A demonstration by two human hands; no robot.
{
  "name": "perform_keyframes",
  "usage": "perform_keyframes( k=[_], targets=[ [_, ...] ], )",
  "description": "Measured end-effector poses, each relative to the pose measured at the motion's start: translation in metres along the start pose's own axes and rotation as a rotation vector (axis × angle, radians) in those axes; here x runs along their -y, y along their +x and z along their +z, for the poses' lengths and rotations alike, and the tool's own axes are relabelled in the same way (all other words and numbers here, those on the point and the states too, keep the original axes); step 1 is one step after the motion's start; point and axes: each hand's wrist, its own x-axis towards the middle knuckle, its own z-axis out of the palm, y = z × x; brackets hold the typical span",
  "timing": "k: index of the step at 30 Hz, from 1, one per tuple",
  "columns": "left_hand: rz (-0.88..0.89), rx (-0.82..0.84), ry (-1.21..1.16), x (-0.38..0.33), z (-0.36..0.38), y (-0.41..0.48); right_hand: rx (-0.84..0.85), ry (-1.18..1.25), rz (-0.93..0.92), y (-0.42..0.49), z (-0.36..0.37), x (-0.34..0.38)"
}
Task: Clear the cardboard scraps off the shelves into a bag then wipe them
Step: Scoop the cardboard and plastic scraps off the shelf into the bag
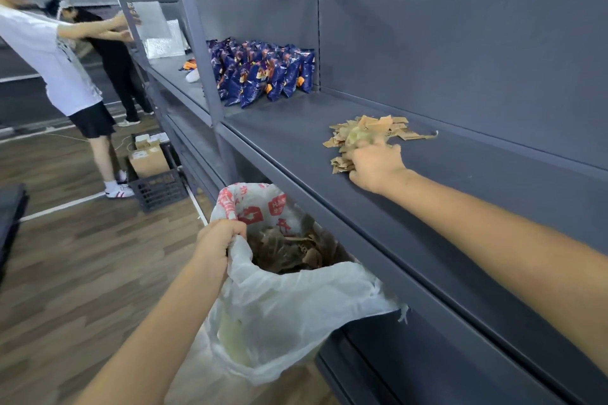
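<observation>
Left hand [218, 238]: fingers curled tight round a gathered bunch of the rim of the white plastic bag [296, 299], holding its mouth open just below the front lip of the shelf [460, 207]; forearm rises from lower left, wrist straight, back of the hand toward the camera. Inside the bag, brown pieces [289, 250] lie visible through the opening. Right hand [375, 164]: palm down on the shelf surface, arm extended from the right edge and nearly straight, wrist low against the board. Its fingers reach into the near side of the pile of cardboard scraps [371, 128] and are blurred, so whether they are closed on any pieces cannot be told. The pile sits mid-depth on the grey shelf, spreading from the knuckles toward the back panel, well apart from the bag's mouth. Further along the same shelf, against the divider, stands a row of blue snack packets [263, 72]. On the wooden floor [82, 256] to the left, a dark crate [158, 187] holds a cardboard box [148, 161]; a person in a white shirt [49, 56] stands beside it, arms reaching toward the shelving
</observation>
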Motion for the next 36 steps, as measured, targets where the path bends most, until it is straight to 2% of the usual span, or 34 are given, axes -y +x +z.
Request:
perform_keyframes(
  k=[7, 12, 21, 23, 25, 31, 33, 36],
  targets=[
    [0.045, 0.019, 0.043, -0.004, 0.004, 0.004, -0.035, 0.017, -0.161, -0.012, -0.011, 0.030],
    [-0.001, 0.022, 0.135, -0.014, 0.000, 0.017, -0.086, 0.014, -0.324, -0.029, -0.011, 0.064],
    [0.020, 0.044, 0.176, -0.024, -0.013, 0.028, -0.134, -0.208, -0.580, -0.040, 0.001, 0.094],
    [0.021, 0.036, 0.169, -0.023, -0.017, 0.030, -0.218, -0.219, -0.672, -0.038, 0.007, 0.101],
    [0.022, 0.043, 0.139, -0.021, -0.020, 0.030, -0.260, -0.118, -0.717, -0.036, 0.010, 0.105],
    [0.001, 0.051, 0.129, -0.023, -0.031, 0.034, -0.160, -0.017, -0.785, -0.035, 0.017, 0.122],
    [0.000, 0.047, 0.112, -0.023, -0.034, 0.034, -0.038, 0.009, -0.763, -0.034, 0.020, 0.124],
    [0.004, 0.065, 0.096, -0.021, -0.038, 0.031, 0.161, 0.214, -0.711, -0.033, 0.026, 0.130]
  ],
)
